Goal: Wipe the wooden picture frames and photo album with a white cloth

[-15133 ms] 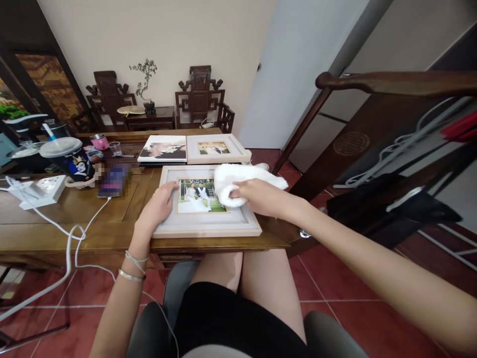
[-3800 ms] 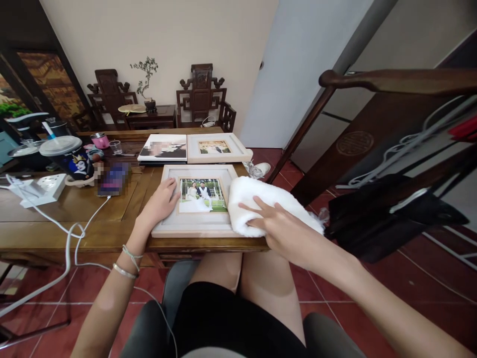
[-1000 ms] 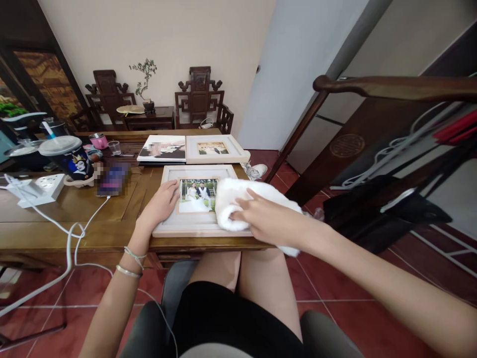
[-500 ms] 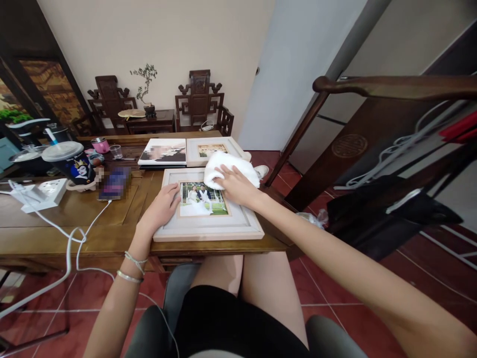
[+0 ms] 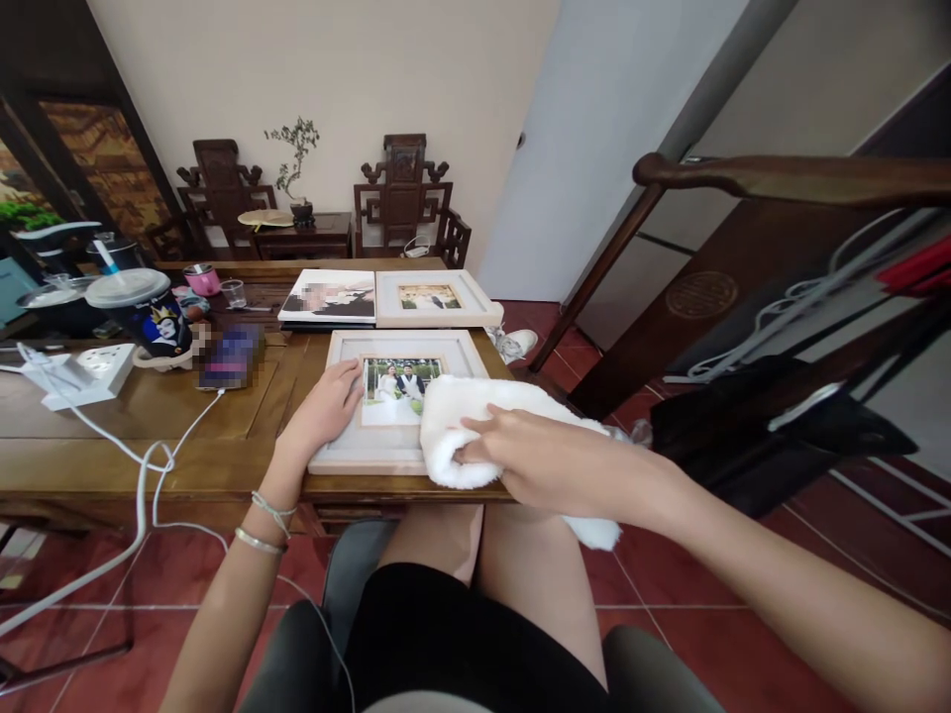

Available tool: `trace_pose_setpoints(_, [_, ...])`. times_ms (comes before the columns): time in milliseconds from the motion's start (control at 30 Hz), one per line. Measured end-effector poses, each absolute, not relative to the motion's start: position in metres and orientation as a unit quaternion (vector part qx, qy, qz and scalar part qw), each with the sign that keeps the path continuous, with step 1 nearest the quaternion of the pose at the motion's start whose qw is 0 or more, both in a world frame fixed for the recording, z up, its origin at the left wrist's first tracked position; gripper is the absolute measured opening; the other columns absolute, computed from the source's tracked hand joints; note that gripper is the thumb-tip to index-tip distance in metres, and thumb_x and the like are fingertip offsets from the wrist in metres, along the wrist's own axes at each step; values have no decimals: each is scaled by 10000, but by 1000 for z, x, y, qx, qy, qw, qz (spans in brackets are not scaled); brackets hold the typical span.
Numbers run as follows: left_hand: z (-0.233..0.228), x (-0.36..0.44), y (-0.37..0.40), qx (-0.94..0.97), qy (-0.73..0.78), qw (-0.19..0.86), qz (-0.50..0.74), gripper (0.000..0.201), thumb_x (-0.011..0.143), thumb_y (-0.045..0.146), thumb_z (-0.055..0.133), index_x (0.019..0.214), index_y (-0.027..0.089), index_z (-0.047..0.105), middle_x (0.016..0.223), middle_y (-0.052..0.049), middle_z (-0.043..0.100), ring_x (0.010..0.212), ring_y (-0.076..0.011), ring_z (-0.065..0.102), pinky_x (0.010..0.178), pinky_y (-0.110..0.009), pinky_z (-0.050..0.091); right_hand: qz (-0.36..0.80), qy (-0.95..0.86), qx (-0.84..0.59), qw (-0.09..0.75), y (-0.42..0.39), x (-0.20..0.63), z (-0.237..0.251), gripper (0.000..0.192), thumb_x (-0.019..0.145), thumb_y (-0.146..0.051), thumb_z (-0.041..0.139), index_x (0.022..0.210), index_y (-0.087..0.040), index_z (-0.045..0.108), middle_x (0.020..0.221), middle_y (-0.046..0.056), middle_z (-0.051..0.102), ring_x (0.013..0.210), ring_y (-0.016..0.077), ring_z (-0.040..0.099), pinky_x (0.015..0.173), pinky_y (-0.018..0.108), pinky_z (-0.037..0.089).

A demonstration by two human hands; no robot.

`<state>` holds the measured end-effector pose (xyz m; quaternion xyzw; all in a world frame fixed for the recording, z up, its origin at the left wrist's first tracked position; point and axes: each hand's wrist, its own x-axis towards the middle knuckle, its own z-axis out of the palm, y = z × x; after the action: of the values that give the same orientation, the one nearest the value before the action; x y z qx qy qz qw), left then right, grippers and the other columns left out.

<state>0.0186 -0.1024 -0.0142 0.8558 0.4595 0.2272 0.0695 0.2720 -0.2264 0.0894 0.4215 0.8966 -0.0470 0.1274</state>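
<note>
Your right hand (image 5: 535,460) is clenched on the white towel (image 5: 475,426), soft and light, bunched over the picture frame's (image 5: 357,451) near right corner on the surface (image 5: 149,436); your left hand (image 5: 323,411) lies flat and released on the frame's left edge, which looks stiff and probably glazed, so hold it by its rim

Body as I see it from the head camera:

1. Arms: both bare from the lower frame edge to the hands, no sleeves in view.
2. Left hand (image 5: 325,406): no ring that I can make out.
3. Left wrist: 2 bands, 1 thin pale cord bracelet tied with a small knot, and 1 slim silver-coloured bangle just below it.
4. Right hand (image 5: 536,458): bare, and I find nothing worn at the wrist.
5. Lap: black shorts or a short skirt, legs bare below the hem.
</note>
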Motion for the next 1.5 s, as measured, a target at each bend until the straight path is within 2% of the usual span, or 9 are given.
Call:
trace_pose_setpoints(133, [-14,18,-102,859,455,69,225,444,970,272,412,1331,54,550,1447,-195,518,1375,-269,455,1195,-438,326,-11,885,454,102,-208,266,71,540,727,54,447,1153,-154,707,1176,163,682,1079,297,634,904,378,447])
trace_pose_setpoints(233, [-15,17,-101,859,452,72,229,443,974,284,407,1336,73,551,1455,-184,515,1382,-270,450,1193,-451,327,45,879,471,56,-168,270,46,602,735,50,452,1285,-110,634,1478,203,483,1393,346,401,1097,499,320])
trace_pose_setpoints(433, [-16,15,-99,860,449,79,231,452,976,305,400,1331,73,555,1461,-193,508,1387,-278,444,1189,-467,334,132,842,522,-19,-94,282,31,619,784,53,427,1362,-119,568,1550,170,405,1445,328,319,1114,521,302])
trace_pose_setpoints(633, [-19,14,-96,856,454,83,235,453,973,321,409,1334,91,557,1459,-184,512,1382,-276,450,1186,-470,334,121,870,476,42,-109,275,31,490,804,58,445,1205,-117,665,1389,196,557,1279,324,500,1034,472,352])
trace_pose_setpoints(800, [-21,14,-95,855,452,80,243,440,971,314,405,1333,116,558,1452,-171,523,1374,-273,460,1179,-478,341,23,884,458,96,-173,269,59,467,760,82,460,1081,-132,724,1051,155,698,1002,266,639,818,330,405])
trace_pose_setpoints(1033, [-19,16,-98,855,454,78,239,447,970,299,400,1331,87,555,1453,-189,516,1380,-275,453,1183,-466,340,-69,886,446,105,-220,255,89,482,759,53,457,1095,-168,722,886,115,713,862,242,664,664,283,393])
trace_pose_setpoints(1167, [-19,16,-98,856,452,74,240,459,970,307,398,1336,76,552,1451,-193,517,1379,-275,452,1187,-462,334,-26,873,481,70,-186,249,63,583,769,64,407,1265,-132,644,1207,201,660,1142,308,610,850,361,464])
trace_pose_setpoints(1267, [-20,15,-96,857,448,73,244,455,973,312,395,1334,87,558,1447,-185,523,1372,-274,462,1182,-464,341,38,855,516,40,-143,251,42,697,757,87,389,1409,-120,521,1545,212,391,1433,359,325,1044,540,378])
trace_pose_setpoints(1500, [-17,15,-98,856,455,72,236,456,977,309,400,1340,81,555,1447,-184,524,1374,-267,462,1186,-447,339,73,869,488,39,-92,258,32,675,752,98,406,1380,-103,550,1595,191,313,1468,376,249,1092,636,291])
